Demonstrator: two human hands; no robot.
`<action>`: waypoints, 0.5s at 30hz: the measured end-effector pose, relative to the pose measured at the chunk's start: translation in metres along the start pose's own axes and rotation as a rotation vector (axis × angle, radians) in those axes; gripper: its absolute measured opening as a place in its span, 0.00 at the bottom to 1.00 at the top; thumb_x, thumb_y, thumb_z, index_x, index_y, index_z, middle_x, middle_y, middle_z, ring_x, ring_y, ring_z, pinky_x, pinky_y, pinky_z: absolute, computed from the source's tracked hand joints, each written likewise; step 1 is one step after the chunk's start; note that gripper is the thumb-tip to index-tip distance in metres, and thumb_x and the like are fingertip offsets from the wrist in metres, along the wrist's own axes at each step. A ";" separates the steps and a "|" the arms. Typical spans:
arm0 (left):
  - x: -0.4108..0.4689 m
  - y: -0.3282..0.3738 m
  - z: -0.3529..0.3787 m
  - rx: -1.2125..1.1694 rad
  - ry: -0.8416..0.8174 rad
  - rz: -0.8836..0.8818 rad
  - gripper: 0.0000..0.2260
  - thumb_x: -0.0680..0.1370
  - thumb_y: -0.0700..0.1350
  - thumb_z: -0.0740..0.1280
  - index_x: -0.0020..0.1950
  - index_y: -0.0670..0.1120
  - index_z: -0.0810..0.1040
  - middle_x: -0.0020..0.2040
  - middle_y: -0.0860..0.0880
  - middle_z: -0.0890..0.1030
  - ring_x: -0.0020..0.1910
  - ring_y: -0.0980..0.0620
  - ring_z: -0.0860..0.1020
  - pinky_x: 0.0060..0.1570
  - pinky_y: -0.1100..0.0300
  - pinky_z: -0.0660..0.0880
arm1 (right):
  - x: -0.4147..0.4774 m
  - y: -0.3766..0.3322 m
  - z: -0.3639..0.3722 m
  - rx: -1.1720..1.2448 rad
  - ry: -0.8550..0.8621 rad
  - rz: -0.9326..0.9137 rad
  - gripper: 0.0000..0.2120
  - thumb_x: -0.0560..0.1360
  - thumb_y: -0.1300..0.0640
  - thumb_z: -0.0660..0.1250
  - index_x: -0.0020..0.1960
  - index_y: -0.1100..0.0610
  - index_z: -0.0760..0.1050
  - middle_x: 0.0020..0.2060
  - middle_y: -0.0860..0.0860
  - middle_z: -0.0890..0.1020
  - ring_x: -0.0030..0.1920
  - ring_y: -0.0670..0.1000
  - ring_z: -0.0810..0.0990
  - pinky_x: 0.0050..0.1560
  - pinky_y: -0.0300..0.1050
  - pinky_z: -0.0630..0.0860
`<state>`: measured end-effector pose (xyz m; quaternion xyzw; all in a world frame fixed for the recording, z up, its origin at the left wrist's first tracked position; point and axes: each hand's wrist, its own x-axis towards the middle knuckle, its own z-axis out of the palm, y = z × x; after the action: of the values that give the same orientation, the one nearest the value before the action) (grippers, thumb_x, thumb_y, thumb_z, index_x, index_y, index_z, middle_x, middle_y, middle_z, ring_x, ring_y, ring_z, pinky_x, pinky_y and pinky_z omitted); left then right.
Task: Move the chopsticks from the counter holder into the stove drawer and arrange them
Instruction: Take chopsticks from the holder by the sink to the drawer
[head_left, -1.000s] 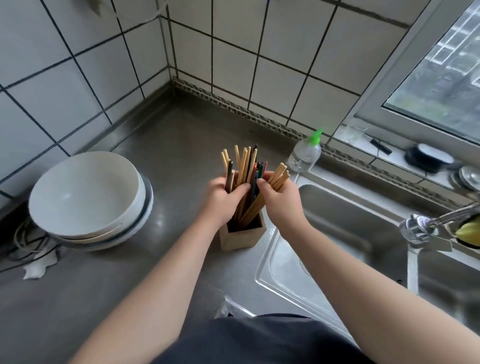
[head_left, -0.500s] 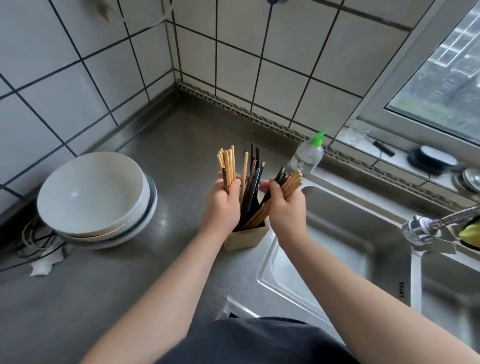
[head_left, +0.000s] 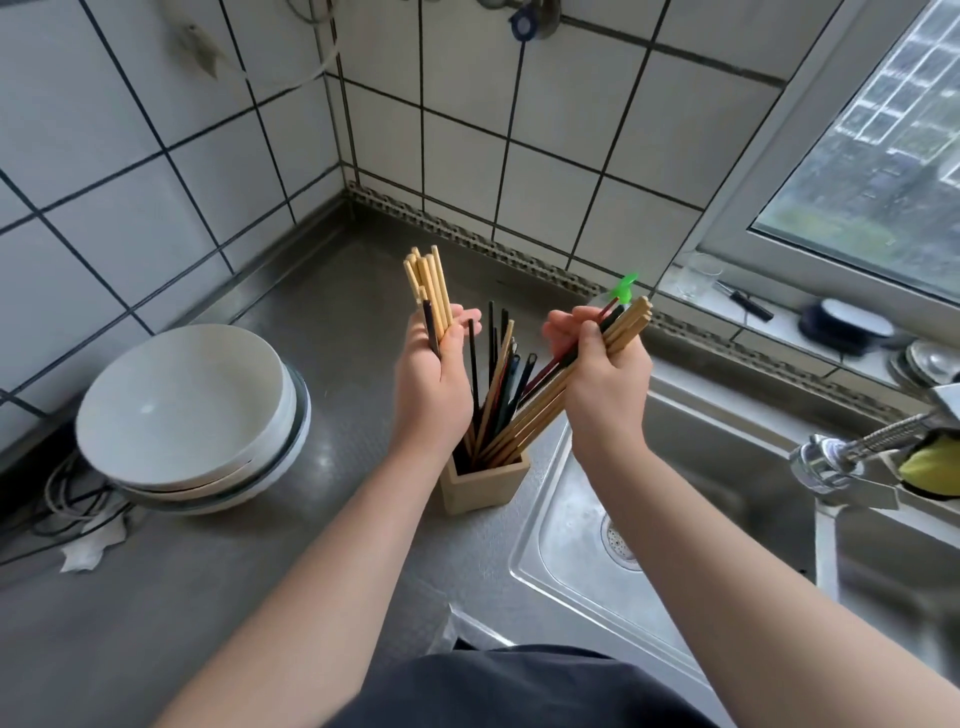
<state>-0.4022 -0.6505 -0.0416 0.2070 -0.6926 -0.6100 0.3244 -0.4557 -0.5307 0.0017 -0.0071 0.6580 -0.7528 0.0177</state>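
Chopsticks (head_left: 498, 379) split: left hand (head_left: 434, 374) and right hand (head_left: 605, 374) each grip a bundle. Holder (head_left: 485, 480) sits at the sink's edge (head_left: 524, 540). Lift straight up to avoid tipping it.

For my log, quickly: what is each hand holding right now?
Left hand: grips a bundle of light wooden chopsticks.
Right hand: grips mixed chopsticks, their lower ends in the holder.

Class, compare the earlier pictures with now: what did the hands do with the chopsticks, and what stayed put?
The hands have drawn apart. The left hand raised its light bundle; the right hand tilted its mixed bundle rightward, lower ends still in the holder. Dark chopsticks, holder and bowls stayed.
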 end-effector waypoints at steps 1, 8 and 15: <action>0.002 0.004 -0.001 -0.001 -0.005 0.024 0.09 0.83 0.48 0.59 0.59 0.49 0.76 0.54 0.55 0.82 0.55 0.59 0.80 0.55 0.62 0.75 | 0.001 -0.003 0.000 0.007 -0.001 -0.006 0.10 0.82 0.62 0.56 0.49 0.56 0.75 0.44 0.54 0.85 0.48 0.52 0.85 0.56 0.48 0.80; 0.015 0.033 0.000 0.009 -0.035 0.123 0.07 0.83 0.46 0.58 0.58 0.48 0.74 0.51 0.55 0.83 0.51 0.60 0.82 0.50 0.66 0.78 | 0.007 -0.030 -0.003 0.017 -0.018 -0.108 0.09 0.82 0.63 0.56 0.51 0.62 0.75 0.44 0.57 0.84 0.46 0.54 0.85 0.54 0.49 0.81; 0.028 0.066 0.005 0.068 -0.070 0.206 0.06 0.84 0.47 0.57 0.56 0.49 0.73 0.41 0.55 0.81 0.42 0.60 0.82 0.44 0.69 0.77 | 0.010 -0.061 -0.009 0.026 -0.039 -0.185 0.10 0.82 0.63 0.56 0.49 0.58 0.75 0.42 0.55 0.85 0.45 0.55 0.85 0.51 0.49 0.81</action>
<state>-0.4179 -0.6550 0.0283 0.1240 -0.7414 -0.5565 0.3539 -0.4671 -0.5136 0.0606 -0.0822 0.6443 -0.7593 -0.0393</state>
